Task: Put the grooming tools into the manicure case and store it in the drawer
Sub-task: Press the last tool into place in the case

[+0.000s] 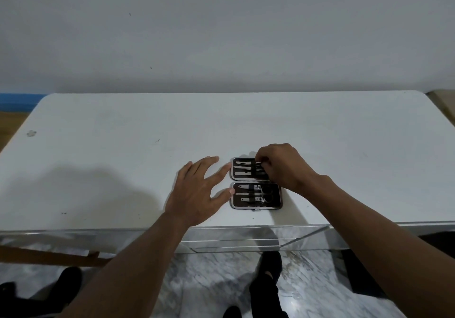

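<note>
A small dark manicure case (277, 203) lies open flat on the white table top (123, 150), right of centre near the front edge. Several metal grooming tools (242, 170) sit under the black straps of both halves. My left hand (199, 189) lies flat with spread fingers, its fingertips touching the case's left edge. My right hand (279, 166) is curled over the far half's right end, its fingertips pinching a thin tool there. That tool is mostly hidden by my fingers.
The table stands against a plain wall (221, 34). Its mirrored front (234, 240), below the near edge, shows drawer lines. A marbled floor (209, 283) and dark shoes (269, 266) show underneath. A wooden bar (49, 256) crosses at lower left.
</note>
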Demonstrator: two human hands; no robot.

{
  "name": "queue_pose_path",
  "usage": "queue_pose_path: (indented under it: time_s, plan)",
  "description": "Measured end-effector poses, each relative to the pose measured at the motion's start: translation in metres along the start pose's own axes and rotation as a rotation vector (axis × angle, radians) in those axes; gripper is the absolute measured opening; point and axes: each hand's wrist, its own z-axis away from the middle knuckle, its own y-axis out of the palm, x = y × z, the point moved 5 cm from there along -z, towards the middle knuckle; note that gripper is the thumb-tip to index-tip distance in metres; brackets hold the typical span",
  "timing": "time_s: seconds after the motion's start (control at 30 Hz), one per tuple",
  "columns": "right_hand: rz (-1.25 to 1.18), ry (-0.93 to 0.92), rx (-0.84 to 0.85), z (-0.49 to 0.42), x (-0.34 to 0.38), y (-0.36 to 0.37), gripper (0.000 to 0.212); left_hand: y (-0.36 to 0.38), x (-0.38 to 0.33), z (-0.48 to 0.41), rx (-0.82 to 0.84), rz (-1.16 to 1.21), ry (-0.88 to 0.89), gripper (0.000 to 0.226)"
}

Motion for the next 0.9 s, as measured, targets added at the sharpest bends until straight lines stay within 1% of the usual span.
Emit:
queue_pose_path:
  time_s: [0.1,0.2,0.27,0.33,0.43,0.5,0.53,0.63,0.7,0.77,0.8,0.87,0.9]
  plan:
    - [-0.053,0.044,-0.078,0.007,-0.004,-0.009,0.023,-0.001,-0.001,-0.001,0.008,-0.006,-0.004,0.059]
    - [-0.119,0.184,-0.135,0.017,-0.017,-0.014,0.02,-0.002,-0.002,0.0,0.016,-0.005,0.0,0.059]
    - [-0.176,0.279,-0.105,0.027,-0.026,-0.012,0.021,-0.001,-0.002,0.0,0.037,-0.013,-0.004,0.06]
    - [-0.255,0.352,-0.02,0.039,-0.032,-0.007,0.024,-0.001,-0.002,-0.001,0.057,-0.018,-0.012,0.062]
    - [-0.405,0.377,0.085,0.054,-0.032,-0.001,0.018,-0.003,-0.004,0.0,0.098,-0.01,-0.024,0.069]
    - [-0.413,0.373,0.115,0.056,-0.031,0.0,0.014,-0.005,-0.006,-0.002,0.136,0.021,-0.051,0.077]
    - [-0.406,0.376,0.121,0.055,-0.031,0.001,0.015,-0.006,-0.008,-0.004,0.17,0.044,-0.088,0.077]
    - [-0.396,0.395,0.126,0.05,-0.034,0.004,0.016,-0.016,-0.019,-0.012,0.301,0.087,-0.214,0.059]
    - [-0.395,0.412,0.127,0.049,-0.035,0.005,0.015,-0.02,-0.03,-0.018,0.401,0.192,-0.266,0.056]
    - [-0.406,0.43,0.124,0.049,-0.034,0.005,0.017,-0.022,-0.035,-0.021,0.46,0.291,-0.297,0.051]
    - [-0.416,0.441,0.117,0.049,-0.033,0.004,0.018,-0.023,-0.035,-0.022,0.461,0.33,-0.324,0.044]
    - [-0.435,0.467,0.094,0.05,-0.033,0.003,0.022,-0.023,-0.032,-0.023,0.409,0.409,-0.392,0.015]
    - [-0.441,0.478,0.082,0.05,-0.033,0.004,0.022,-0.023,-0.03,-0.023,0.374,0.447,-0.421,0.007]
